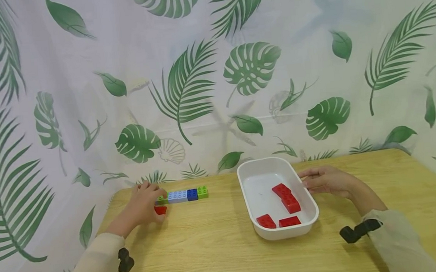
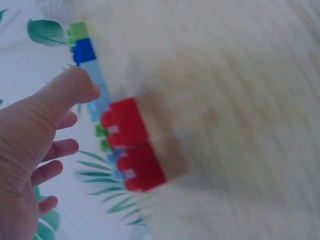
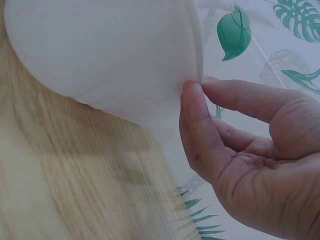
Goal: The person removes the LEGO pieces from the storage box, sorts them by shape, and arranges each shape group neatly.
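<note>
A row of toy building bricks [image 1: 182,195], green, light blue and dark blue, lies along the back left of the table. My left hand [image 1: 142,205] is over its left end, fingers loosely bent and thumb apart, with nothing in its grasp. Beside the row in the left wrist view are two red bricks [image 2: 131,121], near the thumb; the head view shows only a small red part below the hand. My right hand [image 3: 245,145] pinches the rim of a white plastic tub [image 1: 285,233] between thumb and fingers. Several red bricks [image 1: 291,203] lie inside the tub.
The wooden table [image 1: 197,250] ends at a white curtain [image 1: 211,145] with green leaf prints, which hangs behind it and along the left. Black wrist straps [image 1: 125,261] sit on both sleeves.
</note>
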Demonstrator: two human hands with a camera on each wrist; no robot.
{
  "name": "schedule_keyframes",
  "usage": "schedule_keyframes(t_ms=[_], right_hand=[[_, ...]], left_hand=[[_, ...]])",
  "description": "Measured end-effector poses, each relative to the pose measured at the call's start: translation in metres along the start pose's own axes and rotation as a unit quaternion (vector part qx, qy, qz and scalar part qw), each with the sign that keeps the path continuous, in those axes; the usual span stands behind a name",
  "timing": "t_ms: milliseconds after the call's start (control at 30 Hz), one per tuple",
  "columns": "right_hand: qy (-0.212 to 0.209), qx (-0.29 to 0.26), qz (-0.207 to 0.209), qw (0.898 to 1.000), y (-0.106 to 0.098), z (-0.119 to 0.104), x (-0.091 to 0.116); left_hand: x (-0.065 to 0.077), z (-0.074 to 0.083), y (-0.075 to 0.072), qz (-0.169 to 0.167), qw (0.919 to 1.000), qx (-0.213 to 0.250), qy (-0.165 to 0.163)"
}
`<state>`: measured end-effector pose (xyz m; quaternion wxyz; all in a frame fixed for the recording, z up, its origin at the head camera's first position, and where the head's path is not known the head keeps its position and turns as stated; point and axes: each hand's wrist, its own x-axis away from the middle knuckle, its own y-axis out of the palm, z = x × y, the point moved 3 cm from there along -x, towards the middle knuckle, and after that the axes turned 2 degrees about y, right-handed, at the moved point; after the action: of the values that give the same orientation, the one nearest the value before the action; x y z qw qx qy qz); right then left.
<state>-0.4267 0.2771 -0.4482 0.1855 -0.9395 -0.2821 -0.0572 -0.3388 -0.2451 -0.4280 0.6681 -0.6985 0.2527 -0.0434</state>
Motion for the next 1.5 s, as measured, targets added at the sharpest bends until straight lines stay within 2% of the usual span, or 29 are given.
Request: schedule_keyframes(t_ms=[133, 400, 633, 767, 900, 1067, 1200, 1333, 1500], right_hand=[[-0.001, -0.003, 0.003, 1.0, -0.001, -0.002, -0.001], [0.007, -0.005, 0.007, 1.0, -0.001, 0.001, -0.001], [0.004, -0.008, 0.003, 1.0, 0.001, 0.002, 0.0], [0.002, -0.006, 0.001, 1.0, 0.0, 0.002, 0.0], [-0.001, -0.005, 0.004, 1.0, 0.0, 0.001, 0.0], [-0.001, -0.006, 0.004, 1.0, -0.001, 0.0, 0.001], [0.0, -0.006, 0.004, 1.0, -0.001, 0.0, 0.001], [0.002, -0.005, 0.006, 1.0, -0.001, 0.001, 0.001], [0.004, -0.006, 0.007, 1.0, -0.001, 0.001, 0.001]], left_hand=[[-0.012, 0.009, -0.014, 0.01, 0.9999, 0.005, -0.001], [-0.041, 0.034, -0.04, 0.002, 0.9991, 0.043, 0.006], [-0.065, 0.067, -0.05, 0.005, 0.9964, 0.073, 0.042], [-0.08, 0.091, -0.05, 0.018, 0.9941, 0.078, 0.074], [-0.096, 0.118, -0.05, 0.018, 0.9883, 0.109, 0.105], [-0.11, 0.15, -0.042, -0.003, 0.9816, 0.133, 0.137], [-0.117, 0.173, -0.034, -0.026, 0.9796, 0.138, 0.144], [-0.124, 0.191, -0.027, -0.057, 0.9782, 0.134, 0.147], [-0.13, 0.212, -0.02, -0.096, 0.9728, 0.123, 0.171]])
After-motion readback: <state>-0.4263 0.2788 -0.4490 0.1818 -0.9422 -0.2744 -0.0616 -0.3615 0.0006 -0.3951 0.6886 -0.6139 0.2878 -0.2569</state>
